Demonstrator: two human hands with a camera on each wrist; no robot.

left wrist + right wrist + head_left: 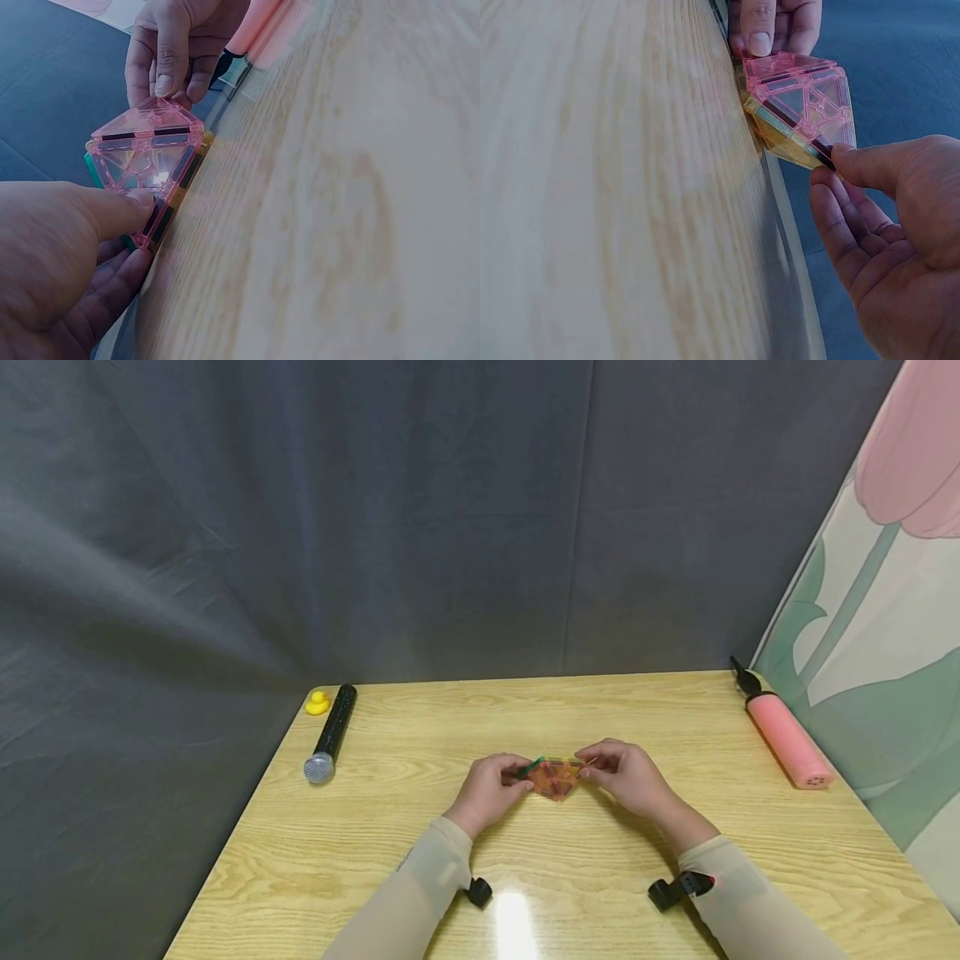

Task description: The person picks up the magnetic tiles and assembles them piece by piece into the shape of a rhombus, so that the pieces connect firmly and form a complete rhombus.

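Observation:
A small build of see-through magnetic tiles [555,779] is held between both hands above the middle of the table. Pink-orange tiles face the person, with yellow and green tiles behind them. My left hand [491,789] pinches its left end, thumb on the pink face, as the left wrist view shows with the magnetic tiles [142,161]. At the opposite end, the thumb and fingers of my right hand [626,777] pinch a corner of the tiles [806,105]. The far side of the build is mostly hidden.
On the table [360,843], a black microphone [333,731] with a silver head lies at the left beside a yellow rubber duck [318,702]. A pink hand pump [787,739] lies along the right edge. A dark curtain [450,527] hangs behind.

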